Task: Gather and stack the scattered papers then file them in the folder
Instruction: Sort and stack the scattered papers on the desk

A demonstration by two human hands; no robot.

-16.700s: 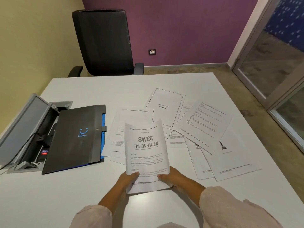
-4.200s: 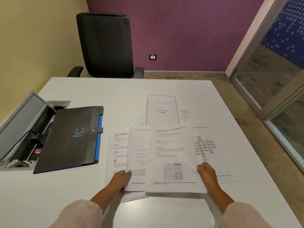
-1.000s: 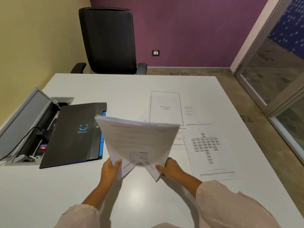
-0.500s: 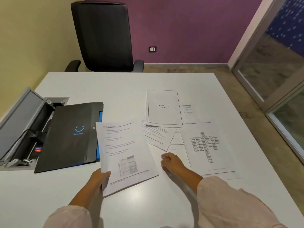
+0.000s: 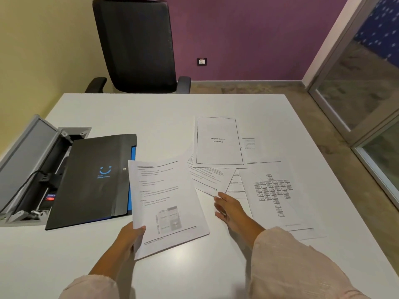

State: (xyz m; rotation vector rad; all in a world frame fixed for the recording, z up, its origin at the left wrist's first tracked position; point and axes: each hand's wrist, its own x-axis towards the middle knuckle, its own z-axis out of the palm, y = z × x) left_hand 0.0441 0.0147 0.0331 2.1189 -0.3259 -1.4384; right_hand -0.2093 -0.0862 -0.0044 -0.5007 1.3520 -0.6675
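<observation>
Reaching with my right hand (image 5: 230, 209), fingers loosely spread and empty, I find the nearest loose sheet (image 5: 210, 180) just beyond at 12 o'clock, angled. My left hand (image 5: 129, 236) pinches the gathered stack (image 5: 166, 203); the folder (image 5: 92, 180) lies at 9 o'clock.

Bordered white sheet (image 5: 218, 140) past my right hand: "Chapter 4 / SWOT Analysis", upside down to me | black plastic folder (image 5: 92, 180): blue smile logo, wording unreadable | other sheets: print illegible

Left hand (image 5: 129, 236) pinching near-left corner of stack (image 5: 166, 203), thumb on top. Right hand (image 5: 230, 209) extended forward, fingers loosely spread, apparently empty.
</observation>
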